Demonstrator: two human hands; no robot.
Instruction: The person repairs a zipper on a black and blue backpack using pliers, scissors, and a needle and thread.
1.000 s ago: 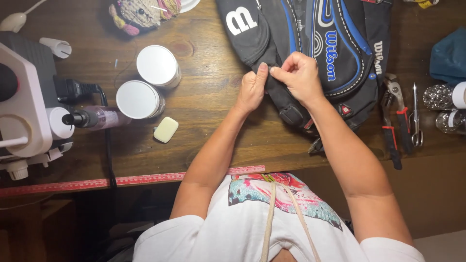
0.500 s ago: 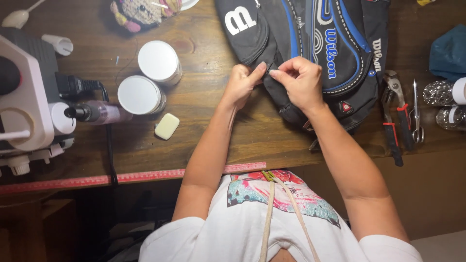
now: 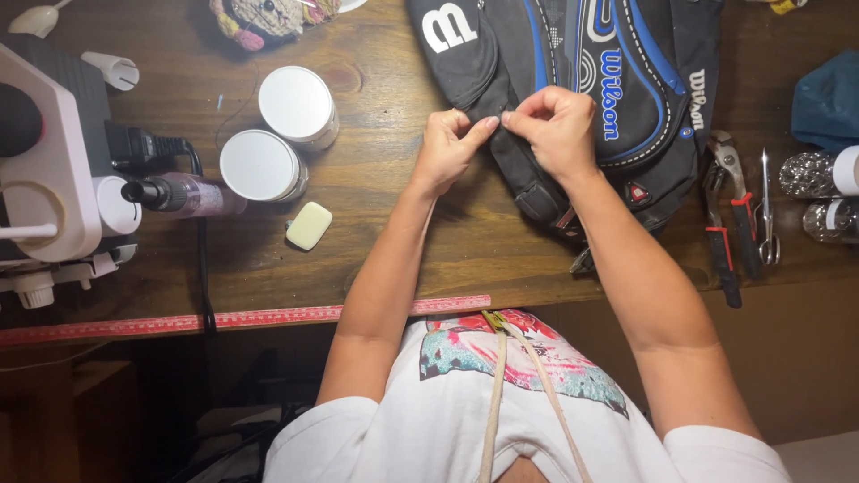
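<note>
A black and blue sports bag [image 3: 617, 89] lies on the wooden table [image 3: 385, 215] at the far middle. My left hand [image 3: 446, 148] and my right hand [image 3: 555, 125] meet at the bag's left edge, fingertips pinched together on a small part of the bag, likely a zipper pull or seam. What sits between the fingertips is too small to make out. Both forearms reach up from my white printed shirt at the bottom.
Two white round lidded jars [image 3: 277, 134] stand left of the hands, with a pale soap-like block [image 3: 309, 225] nearer me. A white machine [image 3: 54, 170] and spray bottle [image 3: 183, 195] fill the left. Red-handled pliers [image 3: 725, 224], small scissors [image 3: 767, 210] and bottles [image 3: 819, 174] lie at right. A red ruler [image 3: 242, 317] lines the front edge.
Both hands have shifted slightly up and away from me along the bag's edge, staying pinched together. The bag has barely moved.
</note>
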